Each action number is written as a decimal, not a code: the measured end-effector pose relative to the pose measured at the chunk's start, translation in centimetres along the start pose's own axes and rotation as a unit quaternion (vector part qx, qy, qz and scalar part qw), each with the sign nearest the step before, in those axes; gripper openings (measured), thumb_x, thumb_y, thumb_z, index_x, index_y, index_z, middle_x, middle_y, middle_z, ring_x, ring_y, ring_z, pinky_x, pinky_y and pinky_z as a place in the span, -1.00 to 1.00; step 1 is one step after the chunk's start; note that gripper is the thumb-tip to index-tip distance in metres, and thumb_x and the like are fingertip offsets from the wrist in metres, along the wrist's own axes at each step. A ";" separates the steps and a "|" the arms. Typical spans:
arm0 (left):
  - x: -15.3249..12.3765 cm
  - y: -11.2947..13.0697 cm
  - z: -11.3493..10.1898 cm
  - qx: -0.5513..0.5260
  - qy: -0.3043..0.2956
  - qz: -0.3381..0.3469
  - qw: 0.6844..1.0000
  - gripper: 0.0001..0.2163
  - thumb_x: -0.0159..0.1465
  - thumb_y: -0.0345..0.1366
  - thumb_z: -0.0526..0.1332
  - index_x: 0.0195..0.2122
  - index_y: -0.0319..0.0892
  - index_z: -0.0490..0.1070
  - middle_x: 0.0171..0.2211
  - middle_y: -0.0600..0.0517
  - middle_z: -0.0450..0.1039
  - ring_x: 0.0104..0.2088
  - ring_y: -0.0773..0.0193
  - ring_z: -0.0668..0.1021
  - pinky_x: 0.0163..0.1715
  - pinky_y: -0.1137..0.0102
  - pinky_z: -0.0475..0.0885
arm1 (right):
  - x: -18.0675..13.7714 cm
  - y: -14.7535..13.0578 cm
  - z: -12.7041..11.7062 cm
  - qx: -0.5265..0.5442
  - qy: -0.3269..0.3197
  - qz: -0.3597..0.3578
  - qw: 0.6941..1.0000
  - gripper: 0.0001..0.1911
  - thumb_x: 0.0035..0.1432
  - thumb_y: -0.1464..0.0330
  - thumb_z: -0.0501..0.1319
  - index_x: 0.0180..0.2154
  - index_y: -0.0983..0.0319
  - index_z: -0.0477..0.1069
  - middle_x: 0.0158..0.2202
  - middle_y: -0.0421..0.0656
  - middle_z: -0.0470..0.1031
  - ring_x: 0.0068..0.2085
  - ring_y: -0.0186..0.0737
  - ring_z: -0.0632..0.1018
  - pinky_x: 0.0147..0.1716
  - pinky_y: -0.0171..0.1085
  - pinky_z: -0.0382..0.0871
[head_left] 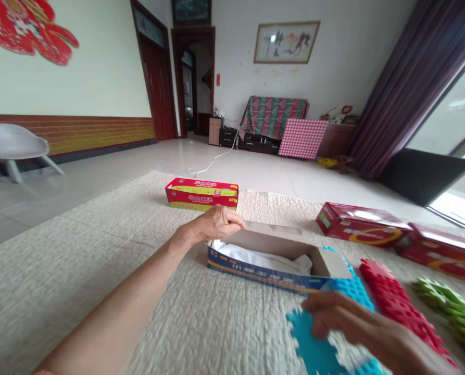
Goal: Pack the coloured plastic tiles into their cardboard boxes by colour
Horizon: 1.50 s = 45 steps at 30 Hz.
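A long blue cardboard box (263, 277) lies with its top open on the textured mat. White cloth (263, 256) lines its inside. My left hand (218, 223) is closed at the box's far left corner, its fingers curled over the raised cardboard flap (273, 228). Just right of the box's near side is my right hand (345, 317), somewhat blurred, with its fingers bent and pressed on the top edge of a flat blue interlocking foam piece (314, 346). More blue foam pieces (353, 291) lie in a row beyond that hand, partly hidden by it.
A red-and-yellow box (203, 195) sits behind my left hand. Red foam pieces (400, 302) and green foam pieces (451, 307) lie in rows to the right. Behind them stand two dark red boxes (363, 224). A white chair (15, 143) stands at far left.
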<state>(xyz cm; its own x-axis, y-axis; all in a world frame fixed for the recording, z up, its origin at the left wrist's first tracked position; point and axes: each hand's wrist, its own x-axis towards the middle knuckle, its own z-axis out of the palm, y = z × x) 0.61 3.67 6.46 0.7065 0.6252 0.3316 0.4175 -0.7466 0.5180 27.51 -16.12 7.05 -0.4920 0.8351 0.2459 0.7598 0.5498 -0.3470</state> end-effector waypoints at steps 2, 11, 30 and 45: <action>0.0 0.0 -0.1 -0.008 0.006 -0.037 0.999 -0.76 0.21 -0.34 0.12 -0.23 -0.16 0.59 -0.26 -0.02 0.62 -0.26 0.23 0.59 -0.24 0.38 0.41 | 2.9 -0.9 -1.3 -0.032 0.066 0.022 0.997 -0.67 -0.03 0.30 0.32 -0.14 0.05 0.44 -0.04 -0.09 0.51 -0.16 -0.04 0.58 -0.26 -0.15 0.53; 0.3 -1.3 -0.3 -0.177 0.023 -0.096 0.979 -0.66 0.32 -0.26 0.03 -0.02 -0.33 0.44 -0.24 -0.12 0.57 -0.28 0.26 0.58 -0.18 0.32 0.45 | 14.1 -1.1 2.1 -0.022 0.021 0.037 0.999 -0.78 -0.09 0.42 0.28 -0.29 0.22 0.47 -0.26 -0.12 0.53 -0.27 -0.23 0.52 -0.24 -0.22 0.42; -0.1 -0.6 -0.1 -0.084 0.002 -0.081 0.993 -0.75 0.15 -0.27 0.22 -0.16 -0.18 0.56 -0.22 -0.01 0.61 -0.20 0.23 0.59 -0.17 0.36 0.44 | 7.2 2.0 -1.8 -0.036 0.194 0.060 0.979 -0.89 0.19 0.35 0.13 -0.30 0.18 0.42 -0.26 -0.16 0.51 -0.29 -0.28 0.52 -0.29 -0.26 0.39; 0.2 -1.0 0.2 0.082 -0.006 -0.013 0.997 -0.72 0.20 -0.30 0.09 -0.19 -0.04 0.59 -0.12 0.07 0.59 -0.12 0.22 0.58 -0.07 0.39 0.44 | -3.7 6.0 -2.8 -0.181 -0.009 0.232 0.956 -0.86 0.09 0.38 0.22 -0.25 0.19 0.47 -0.28 -0.12 0.49 -0.34 -0.23 0.51 -0.33 -0.22 0.37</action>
<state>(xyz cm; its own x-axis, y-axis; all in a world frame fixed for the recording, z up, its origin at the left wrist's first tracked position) 0.46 4.43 5.82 0.7004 0.6430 0.3100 0.5228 -0.7577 0.3905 35.08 -15.98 6.55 -0.0706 0.9897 0.1247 0.9936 0.0809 -0.0790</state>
